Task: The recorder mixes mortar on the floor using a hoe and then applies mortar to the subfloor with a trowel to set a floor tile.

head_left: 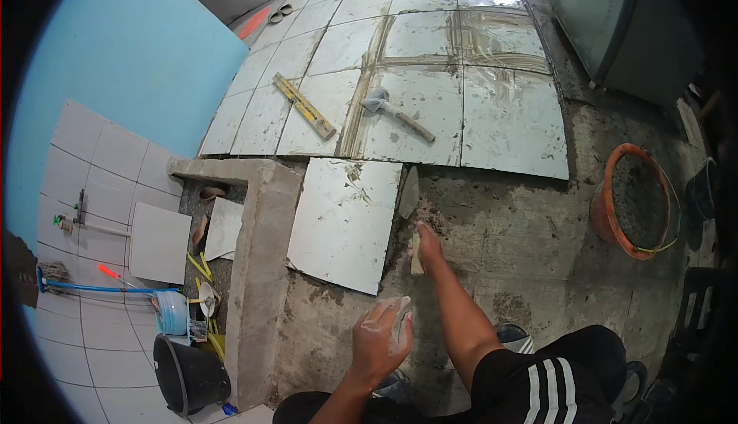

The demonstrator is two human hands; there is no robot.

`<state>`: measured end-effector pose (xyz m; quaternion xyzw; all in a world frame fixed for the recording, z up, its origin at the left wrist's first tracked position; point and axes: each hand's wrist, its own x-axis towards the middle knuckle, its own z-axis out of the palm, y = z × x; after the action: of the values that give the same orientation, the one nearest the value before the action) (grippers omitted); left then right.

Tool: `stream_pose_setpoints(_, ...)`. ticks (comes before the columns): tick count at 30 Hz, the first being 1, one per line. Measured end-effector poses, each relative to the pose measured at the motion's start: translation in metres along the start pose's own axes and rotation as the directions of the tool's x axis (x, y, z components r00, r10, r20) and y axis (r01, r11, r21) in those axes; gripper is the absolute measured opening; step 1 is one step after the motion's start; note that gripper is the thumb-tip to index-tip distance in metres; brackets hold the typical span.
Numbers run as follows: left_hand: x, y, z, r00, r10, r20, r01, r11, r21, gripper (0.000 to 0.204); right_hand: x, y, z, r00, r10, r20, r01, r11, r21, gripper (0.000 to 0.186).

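My right hand (430, 247) is closed round the pale handle of a trowel (410, 193). The trowel's blade points away from me, beside the right edge of a loose white tile (342, 220) and next to some crumbled mortar (437, 215). That tile lies slightly askew against the front of the laid tiles (507, 124). Closer to me, my left hand (382, 333) is raised with its fingers curled in and smeared with pale grey. Whether something pale is in its grip I cannot make out. It touches neither the tile nor the trowel.
A yellow spirit level (304, 107) and a mallet with a wrapped head (400, 115) lie on the laid tiles. To the right stands an orange bucket (603, 212) of grey mortar. On the left, a low concrete curb (257, 270) borders a black bucket (196, 378) and a blue-handled brush (108, 289).
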<state>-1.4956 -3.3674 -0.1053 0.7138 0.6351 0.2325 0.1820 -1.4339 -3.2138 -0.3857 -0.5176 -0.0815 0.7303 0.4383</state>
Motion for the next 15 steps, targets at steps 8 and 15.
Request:
stream_pose_setpoints(8,0.002,-0.007,0.001,1.0,-0.015,0.011,0.015,1.0,-0.027,0.025,0.001,-0.03,-0.011,0.987,0.137,0.083,-0.127,0.985,-0.114,0.046)
stream_pose_setpoints(15,-0.002,-0.008,-0.005,1.0,-0.009,0.014,0.009,1.0,0.003,0.025,0.01,-0.034,-0.018,0.984,0.131,0.12,-0.095,0.959,-0.266,0.047)
